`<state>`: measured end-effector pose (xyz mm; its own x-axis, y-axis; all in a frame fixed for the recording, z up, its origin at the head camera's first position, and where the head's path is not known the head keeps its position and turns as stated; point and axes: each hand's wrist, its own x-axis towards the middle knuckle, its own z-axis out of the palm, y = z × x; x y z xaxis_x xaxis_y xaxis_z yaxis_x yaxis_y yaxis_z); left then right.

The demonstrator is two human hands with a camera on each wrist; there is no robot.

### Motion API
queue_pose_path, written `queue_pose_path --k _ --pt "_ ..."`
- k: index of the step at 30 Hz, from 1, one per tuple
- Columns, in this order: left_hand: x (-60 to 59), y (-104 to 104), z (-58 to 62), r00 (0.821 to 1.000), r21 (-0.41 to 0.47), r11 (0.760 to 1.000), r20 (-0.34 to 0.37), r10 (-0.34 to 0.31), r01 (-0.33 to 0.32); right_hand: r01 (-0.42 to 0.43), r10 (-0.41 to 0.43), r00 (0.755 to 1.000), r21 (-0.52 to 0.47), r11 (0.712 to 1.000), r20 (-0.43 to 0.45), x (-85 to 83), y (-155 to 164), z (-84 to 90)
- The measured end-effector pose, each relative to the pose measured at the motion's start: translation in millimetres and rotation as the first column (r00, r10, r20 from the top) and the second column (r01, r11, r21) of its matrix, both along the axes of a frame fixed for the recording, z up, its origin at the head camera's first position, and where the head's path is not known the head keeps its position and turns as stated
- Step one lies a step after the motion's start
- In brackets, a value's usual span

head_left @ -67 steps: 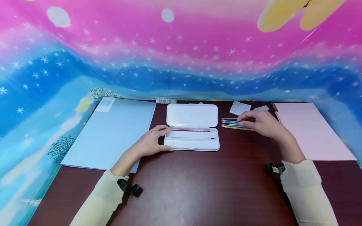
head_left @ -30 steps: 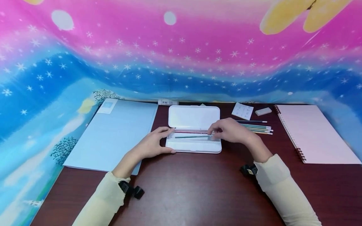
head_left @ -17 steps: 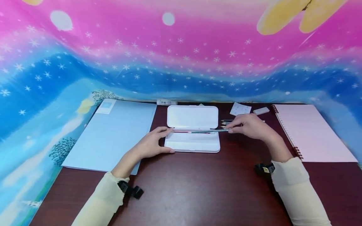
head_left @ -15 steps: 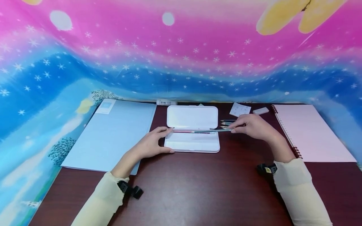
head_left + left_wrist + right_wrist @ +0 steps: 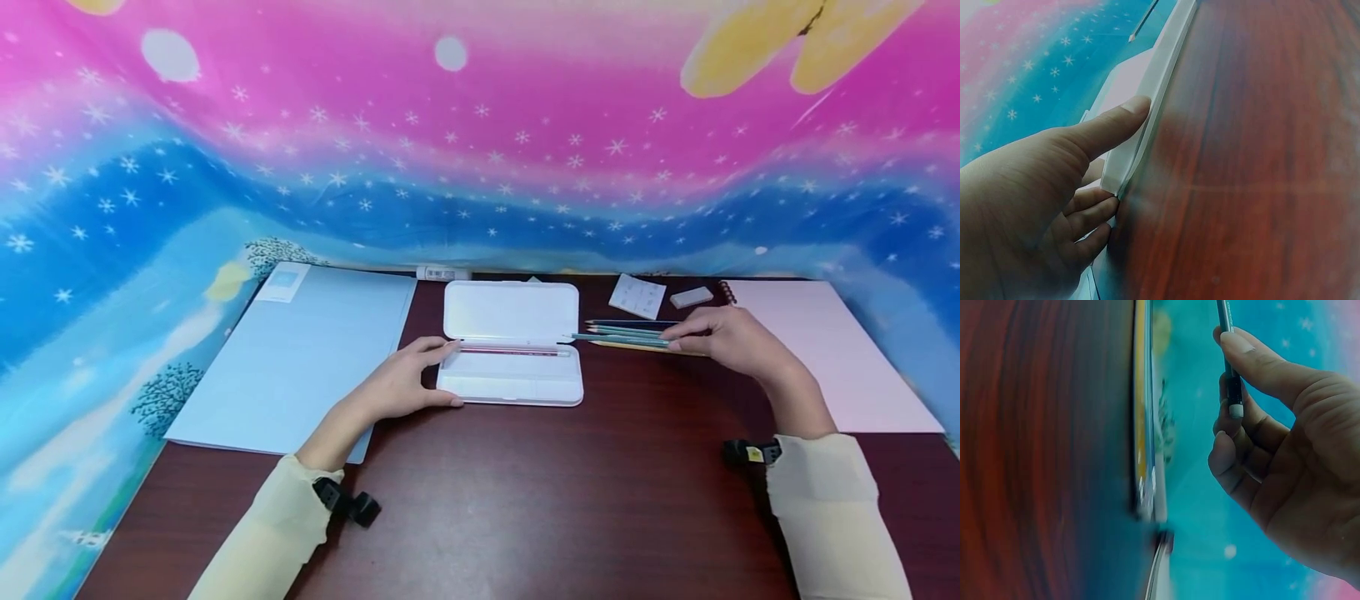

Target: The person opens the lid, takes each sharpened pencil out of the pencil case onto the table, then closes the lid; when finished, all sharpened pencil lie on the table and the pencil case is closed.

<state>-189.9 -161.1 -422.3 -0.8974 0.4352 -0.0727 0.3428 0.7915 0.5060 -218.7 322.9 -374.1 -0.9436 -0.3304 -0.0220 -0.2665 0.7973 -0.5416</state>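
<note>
A white pencil case point(image 5: 517, 392) lies open at mid-table, its lid tipped back, with a red pencil point(image 5: 517, 352) along its rear. My left hand point(image 5: 393, 382) grips its left end; in the left wrist view the thumb lies on the front wall of the case point(image 5: 1127, 156). My right hand point(image 5: 742, 342) pinches a green pencil point(image 5: 618, 339) near its eraser end, tip pointing left toward the case. The right wrist view shows the green pencil point(image 5: 1234, 390) between thumb and fingers, apart from the loose pencils, among them a yellow pencil point(image 5: 1140, 394) on the table.
A blue folder point(image 5: 315, 367) lies at left, a pink spiral notebook point(image 5: 840, 358) at right. Along the back are a white tube point(image 5: 442, 273), a paper square point(image 5: 637, 296) and a white eraser point(image 5: 692, 297). A patterned cloth point(image 5: 480, 167) hangs behind the table point(image 5: 525, 500).
My right hand has lifted the green pencil out of the case and carried it right, over the loose pencils. My left hand has kept its grip on the case.
</note>
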Motion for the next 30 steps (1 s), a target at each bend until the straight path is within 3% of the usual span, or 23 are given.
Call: queue_pose_path --k 13,30 --pt "-0.3 -0.8 -0.7 1.000 0.005 1.000 -0.004 -0.004 0.004 0.102 -0.106 0.994 0.095 0.990 0.037 0.8 36.0 -3.5" --pt "-0.5 -0.4 -0.5 1.000 -0.005 1.000 -0.002 0.000 0.000 0.087 -0.110 0.987 0.185 0.979 0.116 -8.8 38.4 -17.2"
